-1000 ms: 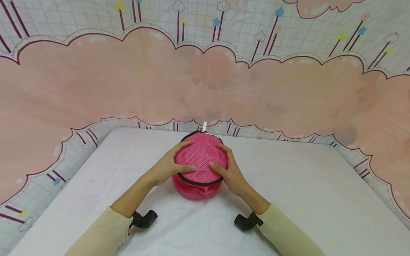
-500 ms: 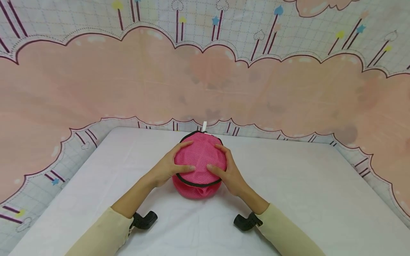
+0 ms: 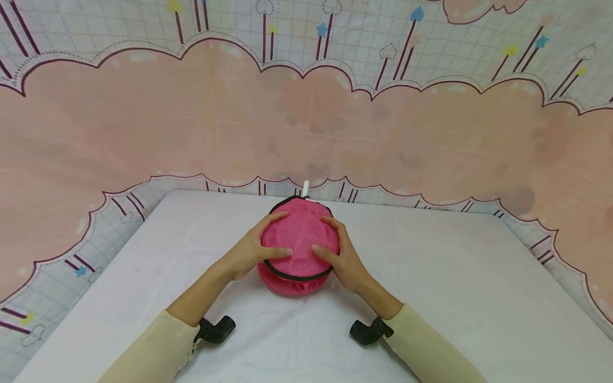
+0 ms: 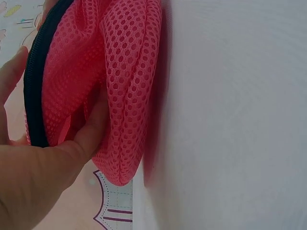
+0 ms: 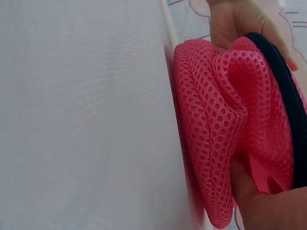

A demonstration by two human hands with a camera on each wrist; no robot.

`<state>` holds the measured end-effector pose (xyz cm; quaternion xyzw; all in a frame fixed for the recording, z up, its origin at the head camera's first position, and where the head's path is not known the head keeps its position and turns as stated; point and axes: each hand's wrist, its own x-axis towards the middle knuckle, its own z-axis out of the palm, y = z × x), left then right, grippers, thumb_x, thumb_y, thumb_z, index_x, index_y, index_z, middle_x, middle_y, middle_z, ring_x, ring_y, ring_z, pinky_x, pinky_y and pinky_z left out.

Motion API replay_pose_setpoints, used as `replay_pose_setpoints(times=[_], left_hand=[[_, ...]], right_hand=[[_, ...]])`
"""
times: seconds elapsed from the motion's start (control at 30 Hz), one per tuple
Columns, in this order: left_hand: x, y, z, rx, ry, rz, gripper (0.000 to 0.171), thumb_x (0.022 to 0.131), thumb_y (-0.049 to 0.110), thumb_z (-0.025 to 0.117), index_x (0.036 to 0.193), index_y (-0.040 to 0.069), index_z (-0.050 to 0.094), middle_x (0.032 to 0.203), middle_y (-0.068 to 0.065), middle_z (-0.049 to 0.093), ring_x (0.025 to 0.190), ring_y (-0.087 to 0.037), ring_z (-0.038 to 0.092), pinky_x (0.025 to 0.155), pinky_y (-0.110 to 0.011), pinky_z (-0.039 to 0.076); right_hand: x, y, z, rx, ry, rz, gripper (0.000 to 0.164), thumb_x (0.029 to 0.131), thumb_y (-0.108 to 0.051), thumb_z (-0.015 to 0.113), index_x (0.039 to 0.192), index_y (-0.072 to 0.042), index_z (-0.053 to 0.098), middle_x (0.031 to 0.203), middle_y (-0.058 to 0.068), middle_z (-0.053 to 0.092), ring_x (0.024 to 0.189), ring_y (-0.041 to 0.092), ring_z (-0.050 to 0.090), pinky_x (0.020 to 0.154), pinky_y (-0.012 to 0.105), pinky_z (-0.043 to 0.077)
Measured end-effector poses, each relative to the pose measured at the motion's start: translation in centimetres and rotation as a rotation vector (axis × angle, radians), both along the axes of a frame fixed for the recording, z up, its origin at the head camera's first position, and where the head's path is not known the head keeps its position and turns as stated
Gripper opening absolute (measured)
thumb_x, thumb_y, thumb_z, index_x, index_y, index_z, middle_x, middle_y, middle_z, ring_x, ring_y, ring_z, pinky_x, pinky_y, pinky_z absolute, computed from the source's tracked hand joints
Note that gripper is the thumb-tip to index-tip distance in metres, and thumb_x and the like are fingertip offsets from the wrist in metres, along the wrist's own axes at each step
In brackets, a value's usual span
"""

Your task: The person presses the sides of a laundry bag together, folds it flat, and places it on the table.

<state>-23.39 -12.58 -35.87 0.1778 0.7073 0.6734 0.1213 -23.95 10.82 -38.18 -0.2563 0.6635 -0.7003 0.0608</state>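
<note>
A round pink mesh bag with a black zipper band around its top rests on the white table, and a small white tag sticks up at its far side. My left hand grips the bag's left side, its thumb and a finger lying over the top. From the right, my right hand holds the opposite side with the thumb on the top. In both wrist views, fingers press into the folds of the mesh below the zipper band. Whatever may be inside the bag cannot be seen.
The white table spreads around the bag on all sides. Behind it hangs a pink patterned cloth. Black wrist devices sit under both beige sleeves.
Both hands keep their hold on the mesh bag. The right thumb has moved slightly leftward over its top; otherwise almost nothing has shifted.
</note>
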Motion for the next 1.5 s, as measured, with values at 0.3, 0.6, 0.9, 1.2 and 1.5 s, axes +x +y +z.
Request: replay_pose_setpoints(times=[0.3,0.6,0.9,1.2,1.5], left_hand=[[-0.3,-0.2,-0.2,0.071,-0.044,-0.029,0.077,0.085,0.009,0.071,0.149,0.024,0.030,0.147,-0.014,0.026,0.126,-0.038,0.040,0.093,-0.041,0.048],[-0.4,-0.2,-0.4,0.120,-0.082,-0.046,0.078,0.085,0.008,0.071,0.149,0.023,0.029,0.146,-0.017,0.026,0.125,-0.038,0.040,0.091,-0.042,0.049],[-0.4,-0.2,-1.0,0.201,-0.165,-0.072,0.074,0.088,0.008,0.067,0.149,0.023,0.028,0.143,-0.019,0.028,0.121,-0.035,0.044,0.089,-0.043,0.050],[-0.4,-0.4,-1.2,0.263,-0.221,-0.098,0.073,0.090,0.007,0.064,0.150,0.023,0.026,0.143,-0.020,0.030,0.116,-0.031,0.050,0.089,-0.045,0.049],[-0.5,-0.6,-1.3,0.283,-0.246,-0.121,0.074,0.090,0.004,0.062,0.151,0.023,0.024,0.144,-0.020,0.027,0.117,-0.031,0.049,0.089,-0.044,0.050]], right_hand=[[0.0,0.1,0.4,0.049,-0.071,0.039,0.062,0.096,-0.020,0.055,0.147,-0.024,0.020,0.148,0.009,0.021,0.131,0.030,0.035,0.101,0.044,0.040],[-0.1,0.3,0.4,0.022,-0.134,0.119,0.058,0.100,-0.022,0.047,0.148,-0.024,0.014,0.150,0.008,0.013,0.131,0.034,0.030,0.098,0.047,0.041],[0.3,-0.2,0.2,-0.191,-0.262,0.114,0.052,0.102,-0.021,0.038,0.148,-0.018,0.015,0.147,0.009,0.018,0.125,0.029,0.034,0.093,0.038,0.044],[0.6,-0.6,-0.3,-0.273,-0.271,0.107,0.050,0.101,-0.022,0.032,0.148,-0.016,0.017,0.147,0.007,0.023,0.126,0.027,0.034,0.098,0.041,0.037],[0.6,-0.8,-0.8,-0.341,-0.284,0.120,0.048,0.100,-0.027,0.034,0.146,-0.020,0.020,0.147,0.006,0.022,0.129,0.029,0.031,0.100,0.046,0.034]])
